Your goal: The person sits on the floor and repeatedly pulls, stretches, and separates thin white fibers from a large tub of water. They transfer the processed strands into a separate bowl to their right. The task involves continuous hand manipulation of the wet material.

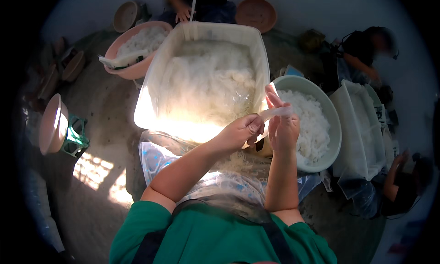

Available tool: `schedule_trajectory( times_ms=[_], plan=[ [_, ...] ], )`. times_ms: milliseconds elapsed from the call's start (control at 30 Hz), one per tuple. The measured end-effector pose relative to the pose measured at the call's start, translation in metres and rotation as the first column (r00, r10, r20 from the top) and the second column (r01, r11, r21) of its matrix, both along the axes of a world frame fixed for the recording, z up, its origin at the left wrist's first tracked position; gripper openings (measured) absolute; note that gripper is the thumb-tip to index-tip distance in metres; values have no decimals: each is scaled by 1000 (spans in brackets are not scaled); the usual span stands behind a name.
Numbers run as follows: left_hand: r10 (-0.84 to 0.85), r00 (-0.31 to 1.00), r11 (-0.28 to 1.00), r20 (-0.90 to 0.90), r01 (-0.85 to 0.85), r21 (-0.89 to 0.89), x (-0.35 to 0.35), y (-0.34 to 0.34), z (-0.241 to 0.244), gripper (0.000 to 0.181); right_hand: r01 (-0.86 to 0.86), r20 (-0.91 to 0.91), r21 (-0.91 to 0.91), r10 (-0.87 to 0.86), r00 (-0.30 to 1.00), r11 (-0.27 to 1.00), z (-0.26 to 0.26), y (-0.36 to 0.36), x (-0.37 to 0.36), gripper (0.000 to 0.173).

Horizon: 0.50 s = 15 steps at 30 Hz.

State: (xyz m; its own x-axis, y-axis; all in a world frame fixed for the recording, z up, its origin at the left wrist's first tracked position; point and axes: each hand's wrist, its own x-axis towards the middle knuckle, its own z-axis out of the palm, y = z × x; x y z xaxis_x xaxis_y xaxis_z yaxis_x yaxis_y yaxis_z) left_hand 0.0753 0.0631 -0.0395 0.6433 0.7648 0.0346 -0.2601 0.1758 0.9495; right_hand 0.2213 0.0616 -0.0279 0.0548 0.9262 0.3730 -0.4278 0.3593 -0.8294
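Note:
A wet, translucent whitish strip [270,114] stretches between my hands over the near right corner of a large white plastic tub [265,61]. My left hand [248,129] is closed on one end of it. Across the fingers of my right hand [284,131], the strip lies looped, with some fingers pointing up. Cloudy water fills the tub, and a pale stringy mass [206,81] lies in it. Just right of my right hand stands a pale green basin [336,136] heaped with white strands [312,126]. Glare hides part of the tub's near rim.
A pink basin [113,69] with white strands and a packet stands beyond the tub's left side. Another pink basin [51,126] leans on a green stool [75,135]. A person [206,6] sits opposite; others work at right beside a white tub [357,133].

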Motion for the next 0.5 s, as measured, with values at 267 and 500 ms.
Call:
schedule_trajectory(
  times_ms=[267,500],
  plan=[
    [477,832,686,-285,-150,712,-15,37,8,36,153,840,238,-282,464,959,26,-7,1,11],
    [437,889,798,139,-454,397,13,25,7,72,162,736,406,-427,526,900,30,3,-3,9]
  ],
)
